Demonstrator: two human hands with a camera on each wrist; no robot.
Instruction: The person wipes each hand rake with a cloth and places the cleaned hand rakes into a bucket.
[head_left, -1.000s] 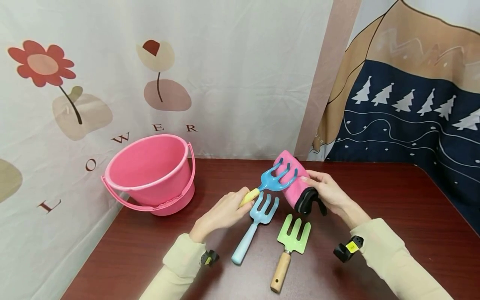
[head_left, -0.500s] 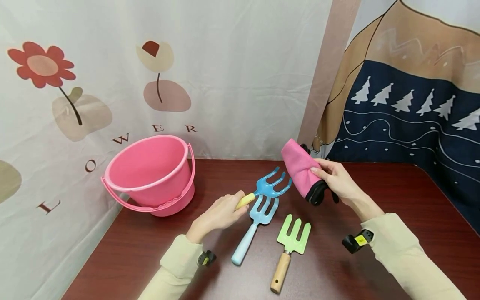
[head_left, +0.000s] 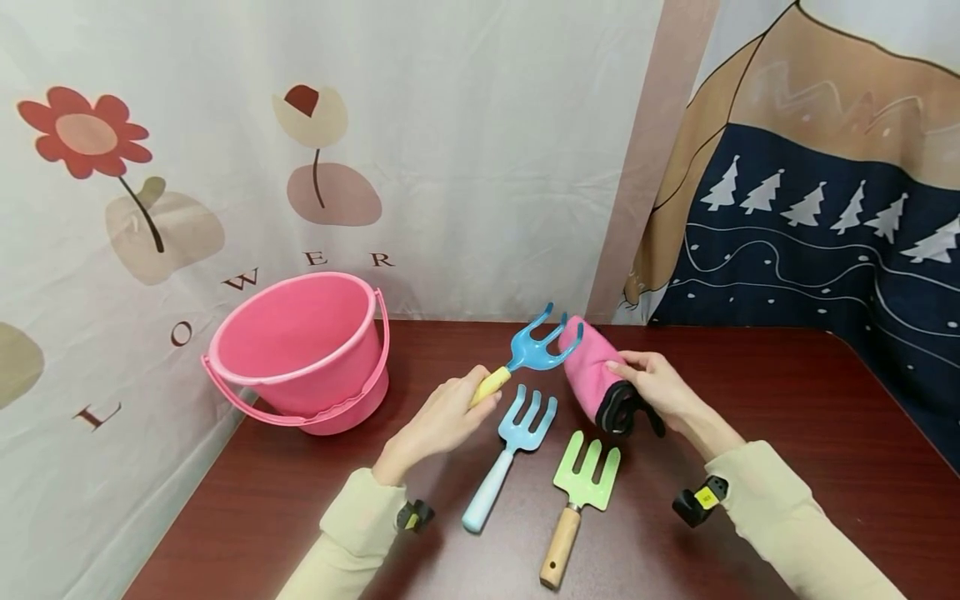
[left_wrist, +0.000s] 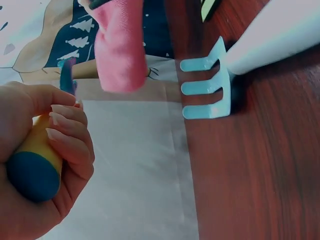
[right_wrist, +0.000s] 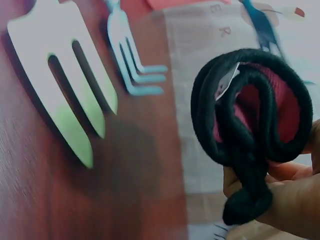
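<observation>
My left hand (head_left: 446, 412) grips the yellow handle of a blue hand rake (head_left: 534, 350), its curved tines pointing up and right. In the left wrist view the fingers wrap round that handle, whose blue butt end faces the camera. My right hand (head_left: 660, 387) pinches a rolled pink cloth (head_left: 592, 371) with black edging. The rake's tines overlap the cloth's far end in the head view. The right wrist view looks into the roll's open end, where a black strap (right_wrist: 250, 195) hangs and a white label shows inside.
A pale blue hand rake (head_left: 491, 492) and a green hand fork (head_left: 585, 492) with a wooden handle lie on the dark red table (head_left: 787, 400). A pink bucket (head_left: 330, 383) stands at the left. Printed curtains (head_left: 487, 167) hang behind the table.
The pink cloth moved up and right, away from the blue rake, then came back down and left. The rake dipped toward the pale blue one and rose again. Both hands kept their holds.
</observation>
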